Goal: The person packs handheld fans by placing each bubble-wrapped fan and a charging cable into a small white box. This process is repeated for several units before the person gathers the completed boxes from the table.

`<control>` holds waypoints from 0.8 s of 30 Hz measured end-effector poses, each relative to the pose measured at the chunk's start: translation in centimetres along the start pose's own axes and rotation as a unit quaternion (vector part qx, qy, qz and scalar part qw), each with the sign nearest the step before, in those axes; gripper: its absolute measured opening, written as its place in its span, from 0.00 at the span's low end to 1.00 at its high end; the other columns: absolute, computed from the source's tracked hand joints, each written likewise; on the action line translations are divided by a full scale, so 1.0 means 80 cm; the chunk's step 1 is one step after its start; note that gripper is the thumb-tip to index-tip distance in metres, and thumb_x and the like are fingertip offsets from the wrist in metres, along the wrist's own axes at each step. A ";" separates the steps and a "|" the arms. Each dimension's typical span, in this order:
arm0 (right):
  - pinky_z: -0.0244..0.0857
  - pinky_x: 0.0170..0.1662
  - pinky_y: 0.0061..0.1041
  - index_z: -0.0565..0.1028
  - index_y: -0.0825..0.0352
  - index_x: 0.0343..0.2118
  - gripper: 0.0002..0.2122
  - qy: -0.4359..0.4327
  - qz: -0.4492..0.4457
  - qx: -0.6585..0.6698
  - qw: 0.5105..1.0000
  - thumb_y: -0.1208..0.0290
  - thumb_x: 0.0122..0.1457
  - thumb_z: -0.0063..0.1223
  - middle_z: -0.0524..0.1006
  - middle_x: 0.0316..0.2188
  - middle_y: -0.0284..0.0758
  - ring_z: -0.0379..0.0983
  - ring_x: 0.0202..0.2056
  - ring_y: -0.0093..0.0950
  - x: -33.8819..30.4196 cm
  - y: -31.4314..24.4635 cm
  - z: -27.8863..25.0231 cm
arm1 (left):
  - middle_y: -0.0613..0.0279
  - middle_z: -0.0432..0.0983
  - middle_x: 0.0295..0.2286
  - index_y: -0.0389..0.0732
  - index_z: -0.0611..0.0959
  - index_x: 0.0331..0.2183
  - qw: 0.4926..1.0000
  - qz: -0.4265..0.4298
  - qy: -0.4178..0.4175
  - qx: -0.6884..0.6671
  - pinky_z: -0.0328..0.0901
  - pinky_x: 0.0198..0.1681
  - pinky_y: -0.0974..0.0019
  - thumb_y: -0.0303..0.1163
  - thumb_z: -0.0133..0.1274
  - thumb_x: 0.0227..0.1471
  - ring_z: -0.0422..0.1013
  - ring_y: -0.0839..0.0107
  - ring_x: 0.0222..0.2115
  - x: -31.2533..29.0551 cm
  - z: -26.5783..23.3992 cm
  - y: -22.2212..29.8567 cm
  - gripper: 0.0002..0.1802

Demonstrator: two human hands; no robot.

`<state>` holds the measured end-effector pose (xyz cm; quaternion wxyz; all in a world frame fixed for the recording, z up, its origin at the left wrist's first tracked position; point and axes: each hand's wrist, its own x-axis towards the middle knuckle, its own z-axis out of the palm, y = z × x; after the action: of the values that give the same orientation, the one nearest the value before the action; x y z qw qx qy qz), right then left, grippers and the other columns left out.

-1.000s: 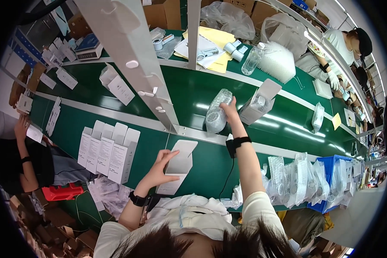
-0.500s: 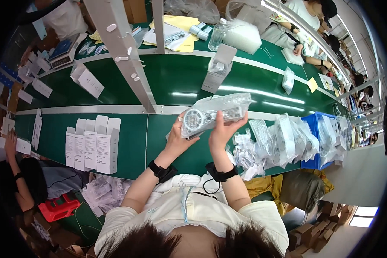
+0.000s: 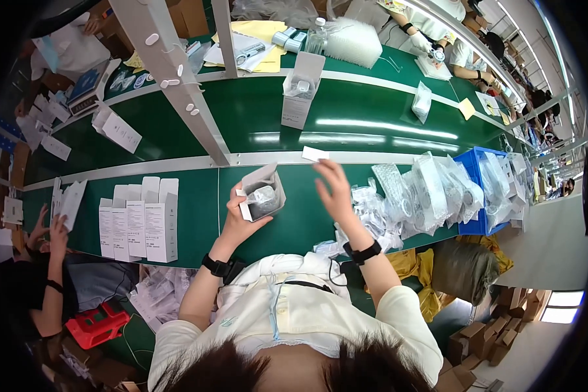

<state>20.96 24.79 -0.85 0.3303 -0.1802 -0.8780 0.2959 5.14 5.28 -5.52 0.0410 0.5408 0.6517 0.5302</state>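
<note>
Left hand [image 3: 239,221] holds the box [image 3: 278,189], thumb on the near side and fingers round the left; I see its flap up on the far side. A wrapped item [image 3: 264,204] sits inside, top showing at the mouth. Right hand [image 3: 335,189] is wide, fingers spread, nothing in the palm that I can see. Its fingertips are just nearer than a white card [image 3: 315,154] by the bench's far edge; I can't tell if they touch.

The box is mid-bench [image 3: 199,202], tilted, left of the right hand. To the left I have four cartons [image 3: 160,228] standing in a row. To the right: a heap of small bags [image 3: 377,221], then bagged parts [image 3: 429,196] leaning toward a blue bin [image 3: 469,225]. Far side, on the green belt [image 3: 365,108], I get an open carton [image 3: 296,112] with something wrapped inside. Far left, a co-worker's hands [image 3: 58,234] are at a white flat carton [image 3: 72,201].
</note>
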 end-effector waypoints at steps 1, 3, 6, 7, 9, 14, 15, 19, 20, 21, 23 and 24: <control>0.57 0.47 0.34 0.70 0.64 0.42 0.18 0.027 0.093 -0.020 0.995 0.80 0.45 0.49 0.67 0.42 0.42 0.60 0.47 0.42 -0.001 0.030 -0.012 | 0.39 0.49 0.49 0.44 0.50 0.40 1.000 -0.005 0.003 0.005 0.58 0.47 0.57 0.30 0.67 0.27 0.58 0.48 0.48 -0.007 -0.007 0.005 0.46; 0.62 0.41 0.40 0.71 0.62 0.39 0.19 -0.097 0.168 -0.332 0.923 0.82 0.40 0.48 0.68 0.40 0.40 0.62 0.42 0.42 -0.021 0.098 -0.042 | 0.42 0.51 0.49 0.44 0.52 0.44 0.997 -0.069 -0.004 -0.019 0.56 0.49 0.56 0.33 0.66 0.30 0.58 0.52 0.48 -0.011 -0.020 0.018 0.44; 0.61 0.41 0.45 0.71 0.61 0.34 0.13 -0.275 0.273 -0.440 0.810 0.78 0.42 0.49 0.69 0.39 0.38 0.63 0.43 0.41 -0.068 0.189 -0.069 | 0.45 0.54 0.47 0.42 0.58 0.44 0.996 -0.088 -0.015 -0.006 0.56 0.49 0.57 0.34 0.64 0.32 0.59 0.54 0.47 0.017 -0.038 0.047 0.39; 0.60 0.42 0.47 0.71 0.61 0.33 0.10 -0.270 0.272 -0.419 0.823 0.76 0.45 0.48 0.69 0.40 0.37 0.63 0.44 0.40 -0.069 0.195 -0.071 | 0.47 0.56 0.46 0.41 0.62 0.43 0.996 -0.083 -0.019 0.024 0.57 0.48 0.58 0.33 0.63 0.34 0.60 0.54 0.47 0.030 -0.044 0.058 0.35; 0.61 0.40 0.45 0.70 0.62 0.33 0.11 -0.271 0.221 -0.410 0.842 0.76 0.43 0.51 0.69 0.38 0.37 0.64 0.42 0.40 -0.073 0.190 -0.079 | 0.48 0.58 0.45 0.39 0.67 0.42 0.994 -0.086 -0.013 0.063 0.58 0.47 0.59 0.33 0.62 0.35 0.61 0.54 0.46 0.035 -0.046 0.063 0.30; 0.64 0.30 0.28 0.70 0.66 0.27 0.09 -0.166 0.185 -0.180 0.952 0.75 0.42 0.57 0.72 0.31 0.36 0.70 0.30 0.34 -0.049 0.173 -0.089 | 0.51 0.66 0.36 0.34 0.76 0.26 0.987 -0.124 -0.012 0.102 0.62 0.38 0.63 0.26 0.58 0.36 0.67 0.54 0.36 0.043 -0.041 0.065 0.11; 0.64 0.30 0.28 0.70 0.66 0.27 0.09 -0.169 0.182 -0.178 0.952 0.75 0.42 0.57 0.72 0.31 0.36 0.70 0.30 0.34 -0.039 0.157 -0.088 | 0.51 0.67 0.34 0.34 0.76 0.25 0.985 -0.146 -0.005 0.089 0.63 0.36 0.64 0.25 0.57 0.36 0.68 0.54 0.34 0.047 -0.040 0.066 0.09; 0.62 0.26 0.21 0.69 0.67 0.30 0.09 -0.107 0.277 0.105 0.949 0.75 0.45 0.56 0.71 0.25 0.35 0.69 0.24 0.29 0.038 -0.004 -0.076 | 0.53 0.70 0.27 0.32 0.76 0.23 0.979 -0.191 0.005 0.065 0.63 0.30 0.65 0.23 0.55 0.36 0.69 0.56 0.27 0.057 -0.048 0.061 0.07; 0.61 0.25 0.20 0.68 0.68 0.30 0.10 -0.110 0.136 0.089 0.981 0.77 0.44 0.56 0.71 0.26 0.34 0.69 0.24 0.25 0.050 -0.035 -0.071 | 0.53 0.70 0.25 0.32 0.76 0.23 0.978 -0.201 0.003 0.059 0.62 0.29 0.66 0.23 0.55 0.36 0.69 0.57 0.25 0.059 -0.051 0.060 0.07; 0.60 0.23 0.18 0.68 0.68 0.29 0.10 -0.108 -0.006 0.068 0.992 0.80 0.44 0.56 0.70 0.27 0.32 0.69 0.25 0.21 0.059 -0.063 -0.066 | 0.53 0.70 0.25 0.32 0.76 0.23 0.978 -0.202 0.004 0.059 0.62 0.29 0.66 0.23 0.55 0.36 0.69 0.57 0.25 0.062 -0.052 0.061 0.07; 0.62 0.24 0.22 0.67 0.68 0.30 0.11 -0.177 -0.084 0.078 0.978 0.81 0.42 0.56 0.70 0.27 0.33 0.69 0.24 0.25 0.070 -0.113 -0.049 | 0.53 0.71 0.25 0.31 0.75 0.23 0.972 -0.222 -0.009 0.072 0.64 0.30 0.65 0.22 0.54 0.36 0.69 0.56 0.26 0.066 -0.054 0.061 0.06; 0.62 0.24 0.23 0.68 0.68 0.29 0.09 -0.207 -0.106 0.070 0.970 0.80 0.43 0.55 0.70 0.27 0.34 0.69 0.24 0.27 0.069 -0.127 -0.032 | 0.53 0.72 0.25 0.31 0.75 0.22 0.970 -0.231 -0.014 0.078 0.65 0.31 0.64 0.21 0.54 0.36 0.70 0.55 0.26 0.068 -0.056 0.061 0.06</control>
<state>17.53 20.98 9.81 0.1822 0.0028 -0.9185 0.3510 3.32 5.74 2.81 0.1294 0.3844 0.7975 0.4465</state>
